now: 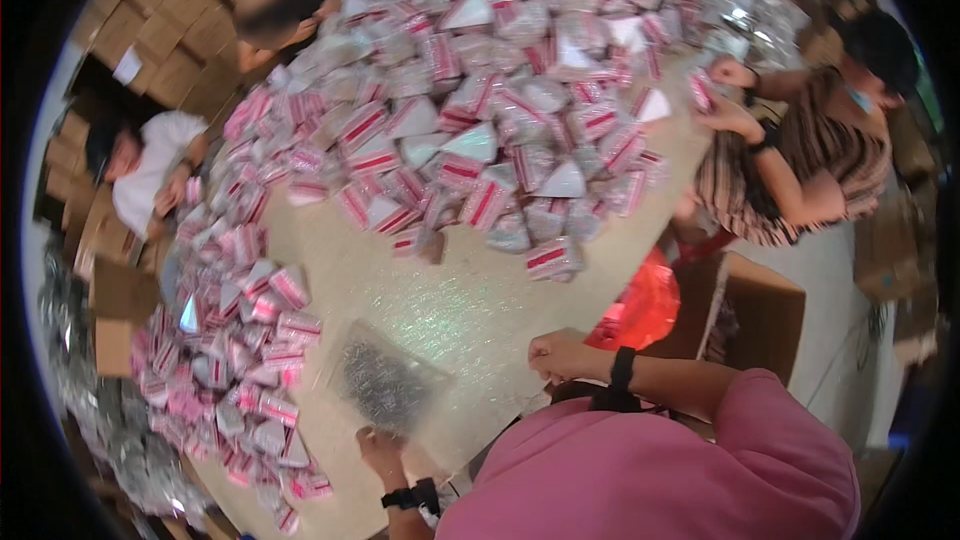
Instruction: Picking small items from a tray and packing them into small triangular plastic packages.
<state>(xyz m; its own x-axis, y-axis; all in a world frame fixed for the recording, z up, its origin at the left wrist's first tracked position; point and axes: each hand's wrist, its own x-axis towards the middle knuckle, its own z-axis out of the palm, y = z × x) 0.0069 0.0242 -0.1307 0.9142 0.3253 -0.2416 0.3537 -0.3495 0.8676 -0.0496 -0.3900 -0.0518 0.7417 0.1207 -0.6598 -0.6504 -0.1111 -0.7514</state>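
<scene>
A clear plastic bag (392, 380) full of small dark pieces lies on the table in front of me, its outline slightly blurred. At its near edge my left hand (380, 450) has its fingers curled against the plastic and seems to grip it. My right hand (562, 355) is over the table's near right edge, apart from the bag. Its fingers are bent together, and whatever they may hold is too small to make out. A dark band circles each of my wrists.
Small clear packets with pink-red stripes (480, 205) heap across the far table (480, 285) and down its left side (270, 355). A red plastic bag (645, 305) and an open cardboard box (765, 310) stand right. Co-workers sit around; one at right holds a packet (702, 93).
</scene>
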